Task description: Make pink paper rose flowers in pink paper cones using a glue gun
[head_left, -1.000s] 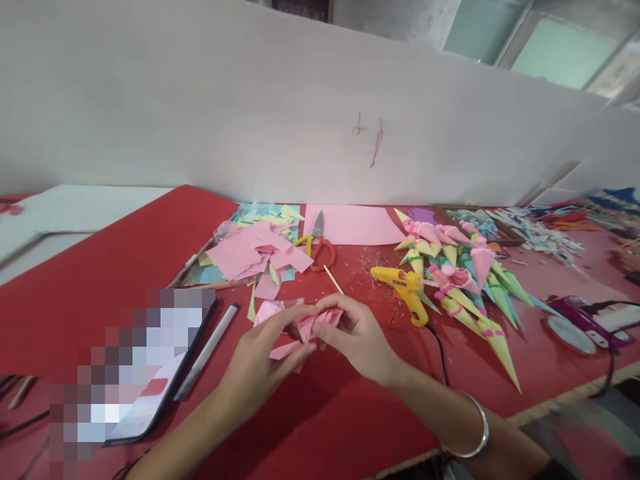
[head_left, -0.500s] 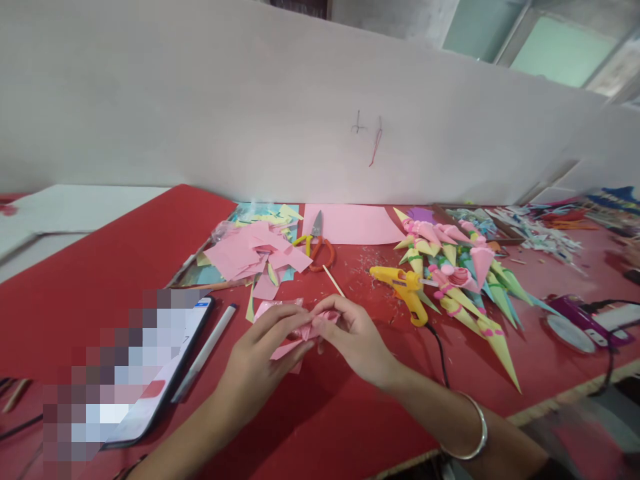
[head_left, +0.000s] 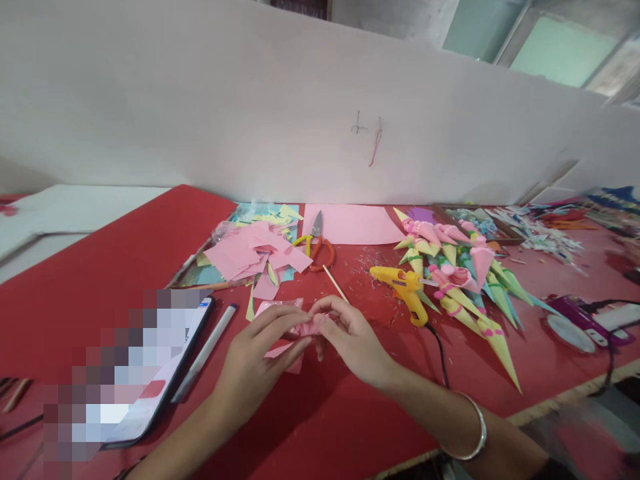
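Note:
Between my fingertips is a small folded piece of pink paper [head_left: 309, 327], mostly hidden by the fingers. My left hand [head_left: 263, 347] pinches it from the left, thumb below and fingers above. From the right, my right hand [head_left: 353, 340] closes thumb and forefinger on the same piece; a bangle circles that forearm. Under and behind the left hand, more pink paper and a clear wrapper [head_left: 285, 305] lie on the red table [head_left: 300, 420]. Just beyond the hands rests a thin stick [head_left: 335, 283].
A yellow glue gun [head_left: 403, 287] lies right of my hands, beside a heap of paper cones [head_left: 465, 280]. Scissors [head_left: 317, 241] and loose pink paper pieces [head_left: 245, 250] are behind. At left are a phone [head_left: 165, 387] and a marker [head_left: 206, 350]. A white wall [head_left: 240, 100] borders the back.
My fingers have shifted slightly around the pink paper, which now looks more compact and more covered. The rest of the table is unchanged.

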Available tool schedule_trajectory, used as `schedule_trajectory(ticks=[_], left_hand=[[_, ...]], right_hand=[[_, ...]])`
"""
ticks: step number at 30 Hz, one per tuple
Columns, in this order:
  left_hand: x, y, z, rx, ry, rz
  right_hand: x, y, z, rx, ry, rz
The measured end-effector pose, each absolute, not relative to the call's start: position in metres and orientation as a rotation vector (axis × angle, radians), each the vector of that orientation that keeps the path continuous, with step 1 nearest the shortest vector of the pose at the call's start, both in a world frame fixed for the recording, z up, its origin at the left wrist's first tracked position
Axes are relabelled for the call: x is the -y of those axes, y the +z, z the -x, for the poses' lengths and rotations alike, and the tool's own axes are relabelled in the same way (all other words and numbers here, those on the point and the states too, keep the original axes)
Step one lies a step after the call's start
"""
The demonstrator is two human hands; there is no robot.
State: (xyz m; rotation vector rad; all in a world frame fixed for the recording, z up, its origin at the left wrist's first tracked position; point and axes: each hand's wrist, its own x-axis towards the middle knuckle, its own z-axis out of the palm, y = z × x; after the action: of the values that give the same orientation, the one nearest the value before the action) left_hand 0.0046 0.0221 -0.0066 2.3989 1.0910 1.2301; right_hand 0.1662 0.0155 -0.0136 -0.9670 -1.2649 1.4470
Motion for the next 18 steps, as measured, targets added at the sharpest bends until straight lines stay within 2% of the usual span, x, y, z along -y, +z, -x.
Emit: schedule_trajectory(ticks=[5,9,18], left_hand=[[-0.022,-0.001,-0.007,-1.204,1.121,-1.87],[-0.023,0.005,-0.01,-1.201,1.054,-1.507],[-0.022,-0.003,-0.007,-1.093,0.976,-1.088]], right_hand=[[-0.015,-0.014,-0.169,1.277,1.359,0.946],[-0.013,-0.016,-0.172,1.359,1.136,0.967],[-0.012,-0.014,-0.173,1.544,0.786,0.868]])
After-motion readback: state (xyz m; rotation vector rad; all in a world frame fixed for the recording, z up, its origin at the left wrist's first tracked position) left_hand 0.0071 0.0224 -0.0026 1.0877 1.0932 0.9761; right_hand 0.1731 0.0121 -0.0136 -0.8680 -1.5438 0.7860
